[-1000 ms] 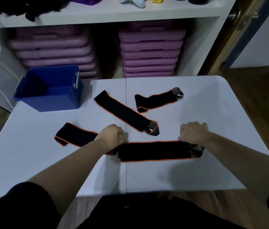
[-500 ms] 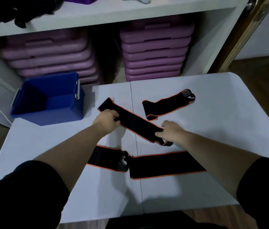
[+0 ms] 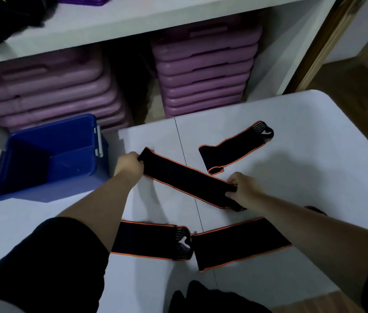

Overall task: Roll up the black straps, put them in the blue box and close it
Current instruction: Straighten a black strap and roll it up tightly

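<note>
Both hands, left hand (image 3: 131,164) and right hand (image 3: 244,190), pinch the limp middle strap (image 3: 187,180) (soft, light) by its ends, mid-worktop.

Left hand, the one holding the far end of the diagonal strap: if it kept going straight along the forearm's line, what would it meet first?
Probably nothing soon. The left hand points up and right past the strap end in its grip, over bare table; the purple stacks lie beyond the edge. Depth is uncertain.
</note>
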